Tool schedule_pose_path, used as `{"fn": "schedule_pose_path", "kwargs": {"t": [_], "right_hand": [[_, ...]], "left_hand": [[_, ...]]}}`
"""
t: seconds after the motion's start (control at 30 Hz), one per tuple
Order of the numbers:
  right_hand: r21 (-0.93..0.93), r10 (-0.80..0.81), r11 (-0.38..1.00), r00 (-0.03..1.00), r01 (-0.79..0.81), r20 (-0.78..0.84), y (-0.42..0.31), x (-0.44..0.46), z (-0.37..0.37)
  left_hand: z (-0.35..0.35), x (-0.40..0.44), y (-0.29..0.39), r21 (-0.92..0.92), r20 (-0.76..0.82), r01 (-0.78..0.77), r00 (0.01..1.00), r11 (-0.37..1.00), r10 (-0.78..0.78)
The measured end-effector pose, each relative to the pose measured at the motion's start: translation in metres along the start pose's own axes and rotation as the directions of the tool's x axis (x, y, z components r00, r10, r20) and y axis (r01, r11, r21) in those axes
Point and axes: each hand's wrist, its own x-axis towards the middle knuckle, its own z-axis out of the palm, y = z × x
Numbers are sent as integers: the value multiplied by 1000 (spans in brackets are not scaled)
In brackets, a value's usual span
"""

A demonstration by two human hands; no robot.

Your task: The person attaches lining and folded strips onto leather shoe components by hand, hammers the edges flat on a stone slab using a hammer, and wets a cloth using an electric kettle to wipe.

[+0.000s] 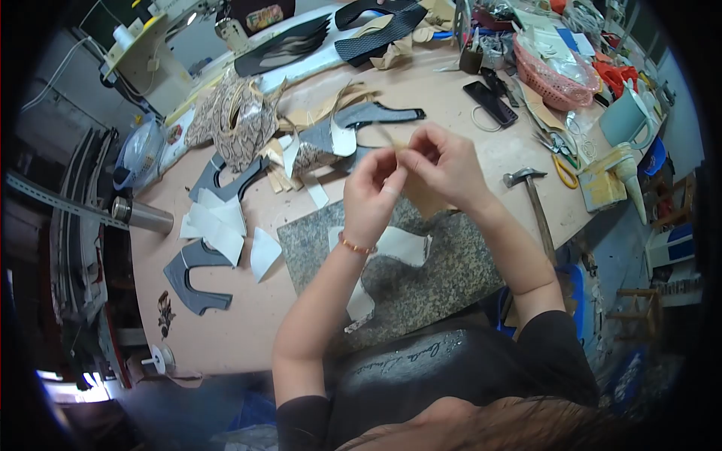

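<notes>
My left hand (370, 192) and my right hand (449, 169) meet above the work slab, fingertips pinched together. Between them is a small, thin tan strip (401, 147), partly hidden and blurred. A brown sheet piece (426, 200) hangs or lies just under my right hand; I cannot tell if it joins the strip. Below my hands, a white-backed curved cut piece (402, 246) with a patterned edge rests on the speckled stone slab (451, 289). My left forearm covers part of it. Just beyond my hands lies a grey curved piece (380, 113) beside snakeskin-patterned material (314, 155).
Right of the slab lie a hammer (535, 203), yellow-handled scissors (564, 171) and a phone (490, 104). A pink basket (553, 86) stands farther back. On the left are white pieces (214, 224), a grey U-shaped piece (194, 276) and a metal flask (143, 215).
</notes>
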Motion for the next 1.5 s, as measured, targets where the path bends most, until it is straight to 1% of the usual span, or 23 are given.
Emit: {"fn": "schedule_pose_path", "kwargs": {"t": [0.03, 0.1, 0.13, 0.23, 0.27, 0.37, 0.47, 0.57, 0.67, 0.77, 0.87, 0.97, 1.07, 1.17, 1.27, 1.37, 1.5], "right_hand": [[35, 45, 998, 999, -46, 32, 2, -2, 0], [103, 136, 984, 985, -147, 107, 4, -9, 1], [91, 152, 982, 980, -164, 126, 5, -13, 4], [57, 160, 984, 975, -170, 157, 2, -21, 7], [89, 165, 980, 974, -180, 152, 2, -23, 8], [131, 208, 963, 956, -238, 207, 3, -27, 10], [247, 183, 937, 951, -246, 251, 6, -32, 12], [312, 173, 917, 952, -250, 254, 3, -35, 11], [215, 151, 955, 959, -204, 242, 7, -39, 14], [124, 96, 984, 965, -129, 245, 2, -43, 14], [-6, 78, 997, 954, -80, 288, -5, -44, 9], [-62, 14, 998, 972, 1, 235, -4, -49, 12], [-71, 68, 996, 973, -53, 219, -4, -51, 14], [20, 144, 988, 965, -152, 218, -3, -52, 19], [45, 189, 978, 960, -202, 205, -1, -51, 20], [50, 148, 985, 966, -163, 214, -1, -51, 20], [-22, 90, 996, 970, -87, 228, -1, -51, 19]], "left_hand": [[-3, -5, -3, 16, 2, 1, 1000, 1000, -1], [-7, -16, 1, -110, 11, 102, 995, 989, -101], [-8, -20, 3, -171, 17, 155, 988, 973, -154], [-14, -27, 0, -65, 19, 141, 990, 988, -140], [-13, -29, 1, -79, -9, 125, 992, 989, -126], [-15, -32, -4, -53, -57, 143, 988, 988, -146], [-18, -33, -3, -54, -47, 163, 985, 985, -165], [-26, -32, -2, -69, -24, 221, 974, 973, -223], [-28, -33, -2, -24, -25, 261, 965, 965, -262], [-27, -34, 2, -4, -15, 293, 956, 956, -293], [-27, -35, 1, 53, 5, 274, 961, 960, -275], [-26, -39, 0, 224, -11, 246, 968, 943, -250], [-26, -40, -4, 260, -25, 226, 974, 939, -227], [-31, -39, -5, 132, 2, 312, 949, 941, -315], [-34, -41, -3, -18, 31, 354, 935, 935, -353], [-37, -42, -1, -65, 43, 396, 918, 916, -394], [-41, -43, -5, -118, 85, 435, 900, 893, -428]]}}
